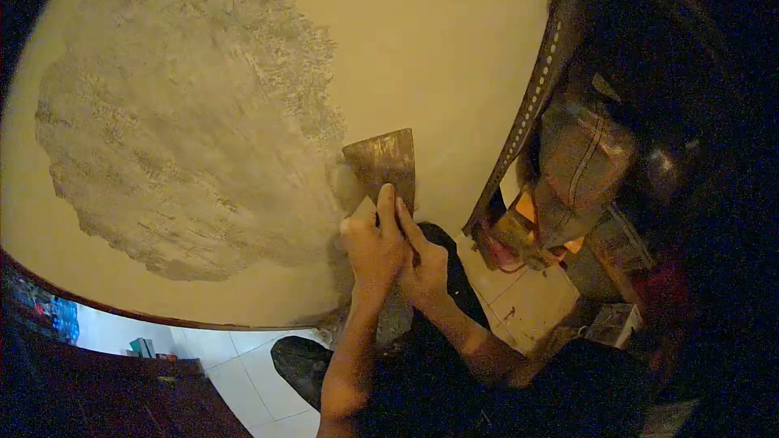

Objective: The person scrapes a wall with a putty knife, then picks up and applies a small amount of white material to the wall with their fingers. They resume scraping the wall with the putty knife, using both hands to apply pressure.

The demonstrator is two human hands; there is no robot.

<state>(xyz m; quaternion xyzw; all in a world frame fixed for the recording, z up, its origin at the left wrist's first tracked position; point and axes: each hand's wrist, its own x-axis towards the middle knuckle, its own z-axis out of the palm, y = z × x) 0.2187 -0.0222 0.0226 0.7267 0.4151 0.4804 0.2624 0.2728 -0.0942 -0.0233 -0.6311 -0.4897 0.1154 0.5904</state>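
Observation:
A broad-bladed scraper (388, 158) lies against a large pale round surface (438, 49) that looks like a drumhead. My right hand (423, 268) is wrapped around its handle, with the index finger stretched toward the blade. Pressed up beside it, my left hand (375, 251) is closed on the scraper too, one finger reaching onto the base of the blade. Most of the handle is hidden by my fingers. To the left of the blade, a wide rough grey patch (187, 113) covers much of the surface, its edge ragged.
A dark rim with a row of pale studs (531, 97) bounds the surface on the right. Beyond it, dim clutter includes a clear box (614, 324) on the tiled floor (527, 300). A dark shoe (300, 365) shows below the lower rim, near dark red furniture (105, 389).

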